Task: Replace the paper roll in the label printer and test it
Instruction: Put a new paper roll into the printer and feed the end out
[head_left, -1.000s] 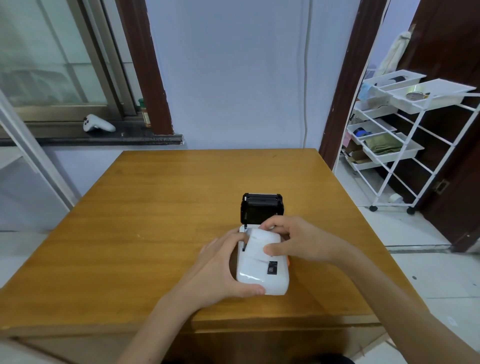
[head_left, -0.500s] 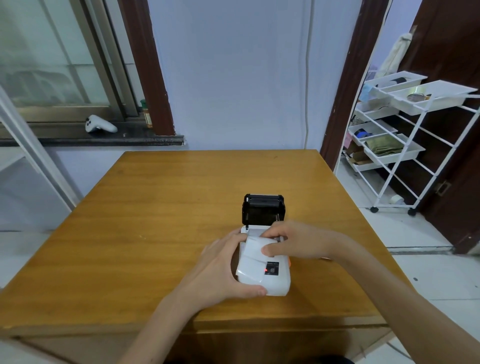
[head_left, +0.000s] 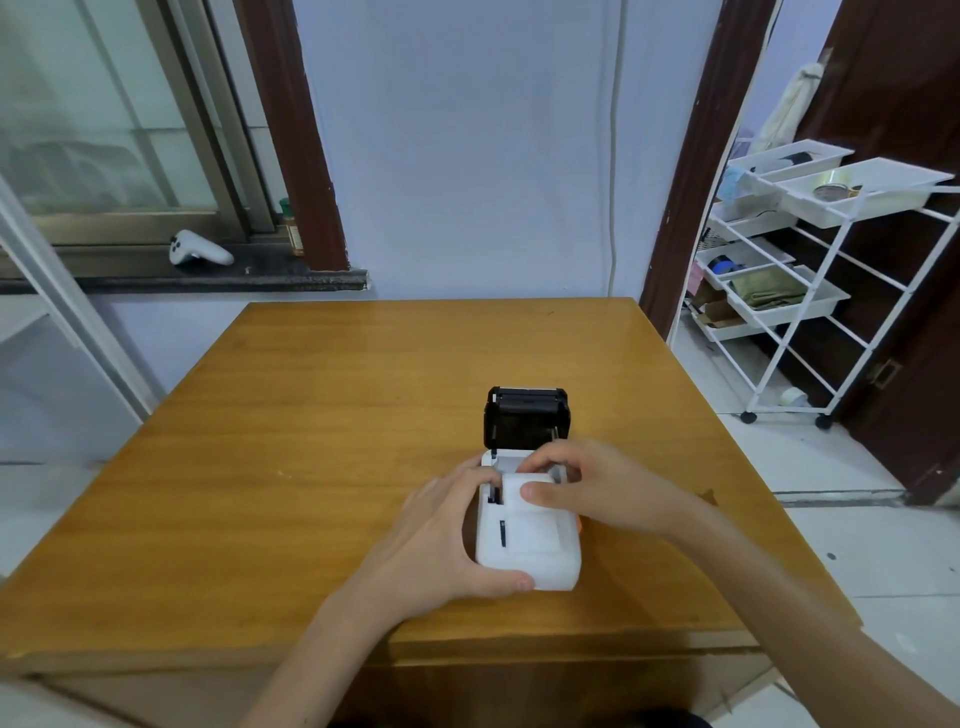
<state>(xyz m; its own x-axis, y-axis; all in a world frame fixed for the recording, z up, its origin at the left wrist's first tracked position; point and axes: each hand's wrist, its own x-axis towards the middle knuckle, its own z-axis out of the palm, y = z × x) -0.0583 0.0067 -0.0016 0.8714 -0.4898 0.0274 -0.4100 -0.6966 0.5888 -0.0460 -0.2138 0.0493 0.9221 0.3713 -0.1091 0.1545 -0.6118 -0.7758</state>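
The white label printer (head_left: 527, 535) sits on the wooden table (head_left: 322, 415) near its front edge, black lid (head_left: 525, 418) raised upright. The left hand (head_left: 441, 540) curls around the printer's left side, thumb at the front corner; the right hand (head_left: 587, 486) pinches at the open compartment, contents hidden. Bare tabletop lies left of and beyond the printer.

printer (head_left: 527, 540) on table (head_left: 311, 441) | lid (head_left: 525, 418) behind | rack (head_left: 810, 249) right
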